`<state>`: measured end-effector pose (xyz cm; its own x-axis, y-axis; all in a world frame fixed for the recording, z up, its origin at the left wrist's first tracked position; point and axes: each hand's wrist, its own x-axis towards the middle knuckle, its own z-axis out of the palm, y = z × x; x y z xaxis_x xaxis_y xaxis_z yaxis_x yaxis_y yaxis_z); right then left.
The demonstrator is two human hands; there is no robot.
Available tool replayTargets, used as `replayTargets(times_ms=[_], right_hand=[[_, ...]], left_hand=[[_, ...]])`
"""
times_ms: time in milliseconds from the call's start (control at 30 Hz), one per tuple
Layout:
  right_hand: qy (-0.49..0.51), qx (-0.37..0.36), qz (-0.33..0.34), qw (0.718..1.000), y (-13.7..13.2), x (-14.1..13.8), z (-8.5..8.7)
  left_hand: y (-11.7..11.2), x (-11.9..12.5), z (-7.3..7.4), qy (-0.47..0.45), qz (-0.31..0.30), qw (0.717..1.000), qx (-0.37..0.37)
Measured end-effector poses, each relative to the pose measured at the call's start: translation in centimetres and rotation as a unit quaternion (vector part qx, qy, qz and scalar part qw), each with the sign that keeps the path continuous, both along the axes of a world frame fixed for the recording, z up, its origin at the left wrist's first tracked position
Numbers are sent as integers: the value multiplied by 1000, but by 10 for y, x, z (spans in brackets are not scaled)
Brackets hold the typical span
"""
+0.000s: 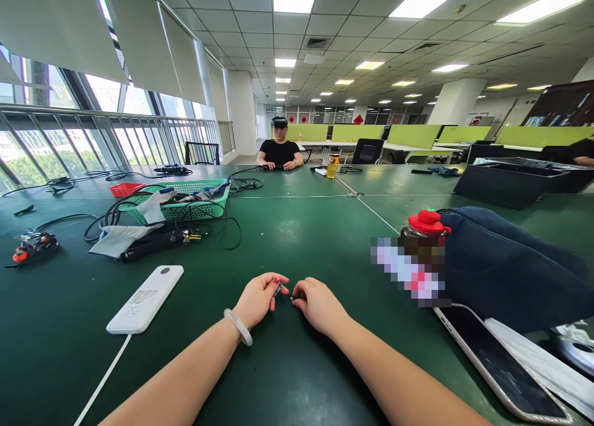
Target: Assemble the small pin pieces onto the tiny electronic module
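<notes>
Close together above the green table [288, 376], both of my hands are at work. My left hand [258, 300], with a pale bangle [238, 328] at its wrist, pinches a small dark piece with light marks [278, 289] between thumb and fingers. Its exact kind is too small to tell. Just to the right, my right hand [321, 303] is closed, thumb against fingertips. A tiny light speck shows at those fingertips, too small to name. The two hands are slightly apart.
To the left lie a white power strip-like device [147, 299] with a cord and a green basket [218, 206] with cables and gloves. On the right are a phone [503, 358], a red-lidded jar [424, 231] and a dark bag [505, 265]. Opposite sits a person [279, 151].
</notes>
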<state>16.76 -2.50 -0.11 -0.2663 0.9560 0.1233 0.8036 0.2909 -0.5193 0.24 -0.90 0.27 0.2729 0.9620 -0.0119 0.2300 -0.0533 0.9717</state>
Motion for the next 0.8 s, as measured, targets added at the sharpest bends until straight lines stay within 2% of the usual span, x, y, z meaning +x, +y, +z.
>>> replayTargets(times_ms=[100,333,600,800], right_hand=[[3,17,5,1000,-1,-1,0],[-31,45,28,998,2,-4,-3],[-12,55,13,998,2,-4,1],[150,8,1,989,2,2,2]], left_hand=[[1,0,-1,-7,10,1000,-7],[-2,3,1,-52,2,994,-94],[0,2,2,-54,30,997,-51],[0,-4,1,14,18,1000,15]])
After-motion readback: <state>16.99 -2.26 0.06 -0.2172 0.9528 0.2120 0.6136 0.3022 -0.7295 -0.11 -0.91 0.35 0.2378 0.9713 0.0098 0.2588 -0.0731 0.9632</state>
